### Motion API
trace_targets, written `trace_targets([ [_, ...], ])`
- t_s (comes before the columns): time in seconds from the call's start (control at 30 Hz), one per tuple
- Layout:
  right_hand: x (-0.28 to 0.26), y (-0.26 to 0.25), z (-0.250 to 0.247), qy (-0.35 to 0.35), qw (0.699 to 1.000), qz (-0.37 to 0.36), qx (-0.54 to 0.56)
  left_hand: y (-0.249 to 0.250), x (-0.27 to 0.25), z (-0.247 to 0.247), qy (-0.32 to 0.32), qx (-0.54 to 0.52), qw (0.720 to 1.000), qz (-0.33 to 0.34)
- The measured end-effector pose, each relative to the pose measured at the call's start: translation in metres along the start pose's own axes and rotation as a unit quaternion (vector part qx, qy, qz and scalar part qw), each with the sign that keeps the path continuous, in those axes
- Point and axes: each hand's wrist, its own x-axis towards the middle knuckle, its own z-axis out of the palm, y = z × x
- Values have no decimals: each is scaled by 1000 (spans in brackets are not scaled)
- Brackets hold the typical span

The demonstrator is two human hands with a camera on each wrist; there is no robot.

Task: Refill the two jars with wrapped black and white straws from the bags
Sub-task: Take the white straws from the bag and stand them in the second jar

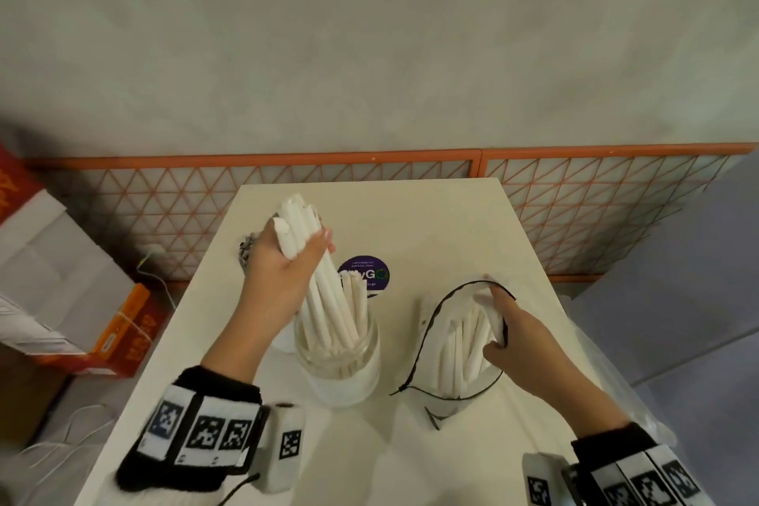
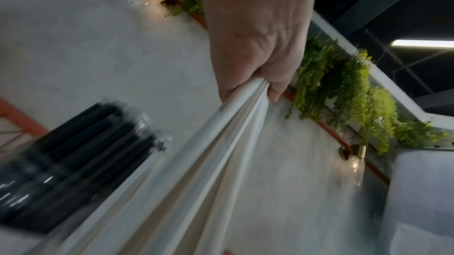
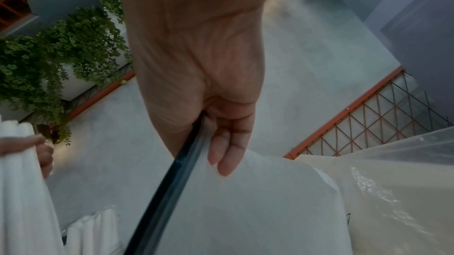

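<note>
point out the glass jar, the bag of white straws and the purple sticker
glass jar (image 1: 343, 376), head view, lower wall
bag of white straws (image 1: 441, 306), head view, black-edged rim
purple sticker (image 1: 376, 273), head view, right half

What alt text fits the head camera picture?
A left hand grips a bundle of white straws standing in a glass jar, while the right hand holds open a bag of more straws on a white table.
</note>
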Motion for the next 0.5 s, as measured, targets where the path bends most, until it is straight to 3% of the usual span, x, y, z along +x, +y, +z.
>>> trace_targets([
  [0.13, 0, 0, 3, 0, 1000, -6, -3, -44, -9, 14, -16, 79, 994, -67],
  [0.23, -2, 1, 5, -4, 1000, -5, -5, -61, -23, 28, -45, 110, 990, -80],
  [0.4, -5, 4, 5, 1, 1000, 1, 2, -66, -28, 27, -21, 75, 997, -25],
  [0.5, -7, 4, 4, 3, 1000, 11, -3, -60, -22, 26, 13, 141, 987, 75],
])
